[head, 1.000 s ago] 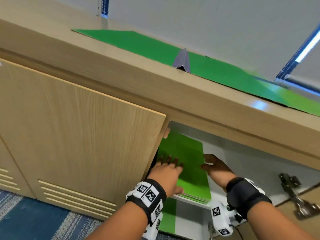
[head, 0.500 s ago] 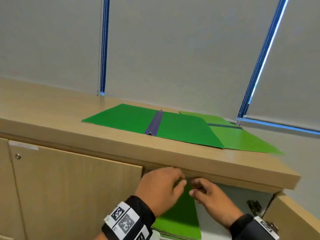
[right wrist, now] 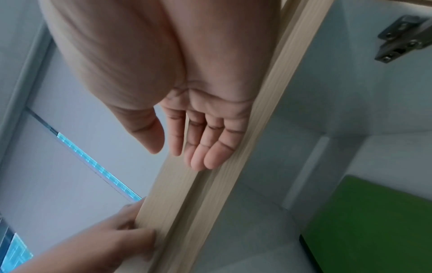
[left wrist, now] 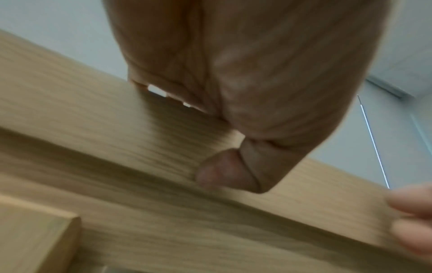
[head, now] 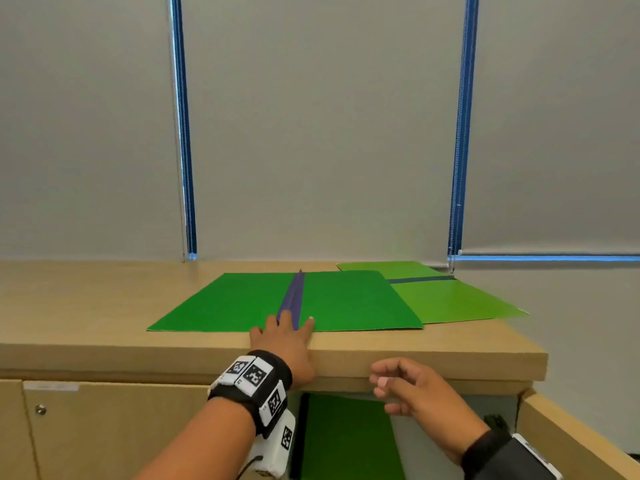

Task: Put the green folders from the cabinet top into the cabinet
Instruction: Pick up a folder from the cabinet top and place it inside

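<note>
Green folder (head: 242,303) open flat, centre frame | left hand (head: 282,336) fingers spread on its near edge | right hand (head: 412,386) loose, empty, lower right.

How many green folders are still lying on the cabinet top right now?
2. The near folder lies open flat with the left hand on its front edge; the far folder lies behind to the right, partly under it. More could be hidden beneath.
</note>
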`<state>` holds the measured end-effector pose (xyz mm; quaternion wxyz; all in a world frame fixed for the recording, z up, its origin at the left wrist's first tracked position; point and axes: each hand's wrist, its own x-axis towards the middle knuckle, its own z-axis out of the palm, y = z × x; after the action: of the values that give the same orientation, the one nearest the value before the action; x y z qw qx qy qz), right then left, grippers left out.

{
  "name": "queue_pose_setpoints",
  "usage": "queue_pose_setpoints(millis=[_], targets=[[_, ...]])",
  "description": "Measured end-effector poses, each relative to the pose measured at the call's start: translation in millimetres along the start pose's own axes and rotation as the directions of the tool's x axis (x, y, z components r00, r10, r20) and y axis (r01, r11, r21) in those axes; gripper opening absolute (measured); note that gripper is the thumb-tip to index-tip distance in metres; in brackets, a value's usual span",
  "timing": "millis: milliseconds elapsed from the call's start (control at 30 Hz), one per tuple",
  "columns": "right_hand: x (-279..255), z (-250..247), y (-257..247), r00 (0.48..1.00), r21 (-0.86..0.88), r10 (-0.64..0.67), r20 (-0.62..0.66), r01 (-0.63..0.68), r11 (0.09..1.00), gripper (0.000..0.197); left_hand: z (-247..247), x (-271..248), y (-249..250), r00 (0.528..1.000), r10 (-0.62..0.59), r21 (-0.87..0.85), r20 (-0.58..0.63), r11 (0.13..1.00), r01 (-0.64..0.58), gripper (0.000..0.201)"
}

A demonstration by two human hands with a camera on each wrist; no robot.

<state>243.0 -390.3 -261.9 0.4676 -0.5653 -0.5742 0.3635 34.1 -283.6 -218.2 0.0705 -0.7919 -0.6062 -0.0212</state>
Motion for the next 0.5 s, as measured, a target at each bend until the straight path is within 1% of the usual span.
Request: queue_pose_setpoints(millis=[67,133,200,233,300,400,433,500], targets=[[1,-5,2,1.000,0.047,0.007,-0.029,-0.006,0.999,0.016,0,-7,2,0.997,-0.016,-0.047,-0.082,0.999,0.012,0.067],[3,-11,4,0.998,0.095,0.014,-0.066,-0.008,0.995,0.015,-4,-12,4,0.987,-0.055,-0.163,-0.152,0.986,0.030,0.045],[5,-16,3,0.996,0.177,0.040,-0.080,-0.025,0.984,0.017,-8,-19,5,0.981,-0.080,-0.277,-0.174,0.960,0.030,0.027],[6,-18,2,0.995,0.222,0.057,-0.076,-0.039,0.974,0.021,-8,-22,5,0.983,-0.072,-0.306,-0.169,0.952,0.017,0.024],[7,-22,-1,0.993,0.304,0.095,-0.071,-0.069,0.950,0.031,-6,-27,2,0.984,-0.033,-0.286,-0.175,0.958,-0.018,0.031],[11,-27,-7,0.981,0.467,0.172,-0.086,-0.113,0.877,0.037,2,-28,-10,0.971,0.007,-0.247,-0.239,0.967,-0.068,0.056],[13,-29,-10,0.977,0.525,0.193,-0.086,-0.120,0.842,0.037,3,-30,-14,0.969,0.014,-0.261,-0.249,0.962,-0.081,0.060],[16,-34,-17,0.974,0.618,0.215,-0.076,-0.123,0.777,0.039,4,-35,-19,0.967,0.024,-0.299,-0.256,0.949,-0.102,0.061]])
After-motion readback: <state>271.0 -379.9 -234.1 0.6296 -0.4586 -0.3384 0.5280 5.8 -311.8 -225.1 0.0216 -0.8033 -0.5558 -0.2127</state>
